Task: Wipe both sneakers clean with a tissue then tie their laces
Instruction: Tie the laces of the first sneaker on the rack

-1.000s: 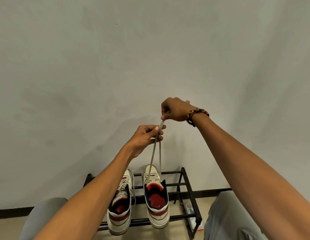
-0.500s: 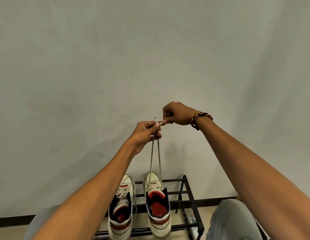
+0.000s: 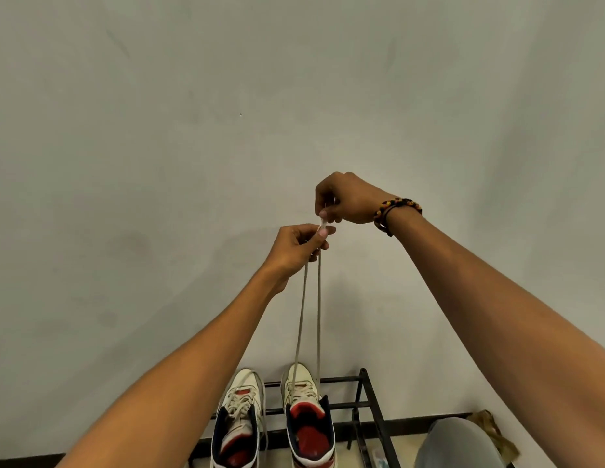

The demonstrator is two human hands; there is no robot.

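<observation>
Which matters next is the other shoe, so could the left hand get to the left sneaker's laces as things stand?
Probably not straight away: the left hand is pinching the right sneaker's laces high above the rack. Once it lets go, the left sneaker lies uncovered below, with nothing between.

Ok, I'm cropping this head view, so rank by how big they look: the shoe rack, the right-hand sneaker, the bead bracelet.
1. Shoe rack, cut off at the frame's bottom.
2. Right-hand sneaker, heel cropped.
3. Bead bracelet, though it sits nearer the camera, so its look is inflated.
</observation>
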